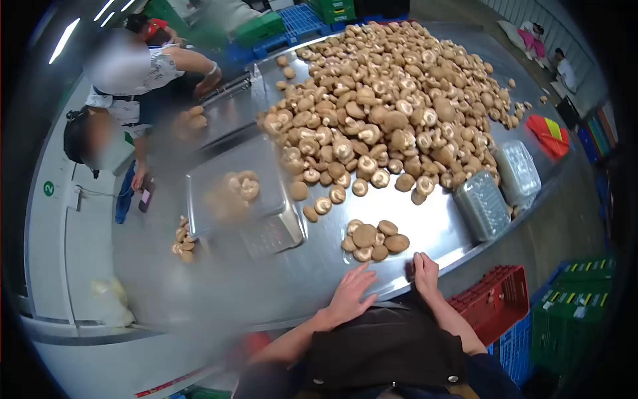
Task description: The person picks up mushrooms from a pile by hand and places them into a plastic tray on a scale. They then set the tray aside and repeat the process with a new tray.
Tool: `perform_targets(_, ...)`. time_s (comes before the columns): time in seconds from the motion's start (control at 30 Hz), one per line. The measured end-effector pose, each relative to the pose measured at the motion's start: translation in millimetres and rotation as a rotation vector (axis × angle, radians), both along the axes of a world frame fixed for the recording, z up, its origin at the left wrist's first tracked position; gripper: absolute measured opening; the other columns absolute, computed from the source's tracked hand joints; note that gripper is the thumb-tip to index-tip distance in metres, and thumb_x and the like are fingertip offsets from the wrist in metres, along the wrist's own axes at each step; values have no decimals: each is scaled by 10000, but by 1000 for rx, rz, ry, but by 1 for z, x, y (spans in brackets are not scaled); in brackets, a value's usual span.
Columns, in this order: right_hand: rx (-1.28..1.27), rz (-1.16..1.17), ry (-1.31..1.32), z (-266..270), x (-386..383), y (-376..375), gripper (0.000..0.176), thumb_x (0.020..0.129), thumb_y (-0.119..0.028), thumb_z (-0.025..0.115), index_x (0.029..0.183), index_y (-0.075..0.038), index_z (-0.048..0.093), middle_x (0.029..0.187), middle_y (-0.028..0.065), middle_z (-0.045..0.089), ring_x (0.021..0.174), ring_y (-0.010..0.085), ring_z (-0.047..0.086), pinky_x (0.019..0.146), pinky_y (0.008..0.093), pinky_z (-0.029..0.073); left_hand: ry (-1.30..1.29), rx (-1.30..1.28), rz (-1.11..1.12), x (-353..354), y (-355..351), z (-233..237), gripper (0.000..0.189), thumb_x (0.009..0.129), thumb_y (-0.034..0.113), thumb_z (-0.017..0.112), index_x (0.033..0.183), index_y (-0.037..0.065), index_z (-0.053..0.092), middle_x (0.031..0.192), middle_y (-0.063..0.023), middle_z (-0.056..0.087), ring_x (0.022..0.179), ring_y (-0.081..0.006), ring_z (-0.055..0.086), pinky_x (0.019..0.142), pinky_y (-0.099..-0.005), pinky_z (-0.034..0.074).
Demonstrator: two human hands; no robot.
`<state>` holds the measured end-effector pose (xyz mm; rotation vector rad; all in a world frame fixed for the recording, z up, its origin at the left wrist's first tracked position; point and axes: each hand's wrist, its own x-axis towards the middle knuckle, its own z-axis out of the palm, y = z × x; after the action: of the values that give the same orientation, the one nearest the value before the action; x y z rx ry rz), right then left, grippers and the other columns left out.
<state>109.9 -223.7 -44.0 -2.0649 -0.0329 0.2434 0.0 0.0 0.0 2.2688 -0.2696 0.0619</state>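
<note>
Just in front of my hands a small group of brown mushrooms point(364, 235) lies on the metal table, perhaps in a clear tray whose edges are hard to make out. My left hand point(352, 292) rests at the near edge of this group, palm down with its fingers stretched out and nothing visible in them. To the right, my right hand point(426, 271) is at the table's front edge with its fingers curled in. Whatever those fingers hold, if anything, is hidden. A large heap of mushrooms point(392, 100) covers the far part of the table.
A scale point(269, 226) with blurred mushrooms on its plate stands on the left. Stacks of clear trays point(482, 205) and a red-yellow packet point(548, 135) lie on the right. A red crate point(495, 302) and green crates point(575, 299) stand below. People work across on the left.
</note>
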Motion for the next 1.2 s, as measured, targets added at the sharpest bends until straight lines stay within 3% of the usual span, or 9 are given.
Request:
perform_targets(0.37,-161,35,21,-8,4,5,487,1007,-366,459,713,-16,629,580,124,577,545,265,567,591,390,444,-19,-36,174,-31,25,-4,269,854,110,672,1112,37,649,1110,-135,668,1076,-304,621,941,-400,474)
perform_targets(0.57,-146,-5,15,-12,5,6,506,1009,-353,467,661,-2,575,530,88,504,516,176,497,546,361,404,-2,-38,293,-58,57,4,207,854,85,655,1054,34,653,1024,-132,672,974,-307,639,857,-409,498)
perform_targets(0.73,33,-94,37,-19,1,2,505,1034,-320,453,626,-31,526,524,5,462,508,91,436,491,288,347,-7,30,596,-79,129,-3,177,866,118,649,1019,31,666,957,-144,669,938,-328,636,808,-425,507)
perform_targets(0.8,166,-204,67,-7,-4,9,483,1043,-305,448,637,-50,502,546,-16,450,513,69,417,478,254,325,-139,77,804,-79,173,3,157,884,61,651,1031,13,676,910,-108,692,805,-218,662,745,-320,529)
perform_targets(0.87,183,-180,-55,-14,-10,11,467,1038,-324,455,655,-63,507,560,-23,452,504,60,414,460,241,322,-76,-171,1042,-73,223,17,179,905,60,640,1067,-13,656,915,-66,685,836,-132,639,747,-290,519)
perform_targets(0.93,192,-100,-125,-13,-18,24,442,1031,-312,463,664,-70,508,571,-27,452,500,55,411,450,235,321,-90,-227,1173,-67,283,17,203,914,60,631,1096,-29,637,929,-50,668,813,-95,608,734,-263,509)
perform_targets(1.0,183,22,-158,8,-30,59,411,1022,-268,474,664,-70,506,578,-30,449,502,54,408,447,237,320,-79,-63,1154,-61,352,-11,261,888,50,645,1131,-42,618,949,-60,658,771,-92,591,725,-250,502)
perform_targets(1.1,154,239,-97,39,-33,128,285,976,-142,530,730,-1,558,632,10,539,552,92,516,494,285,421,-172,373,1131,-33,380,15,333,832,106,696,1128,-30,629,944,-82,667,697,-124,588,685,-276,511)
perform_targets(1.2,91,507,-181,66,-15,204,127,947,-102,582,958,5,648,765,100,634,671,179,620,634,295,484,29,242,1176,-9,387,37,371,798,135,718,1123,-23,635,893,-89,671,679,-143,609,662,-293,517)
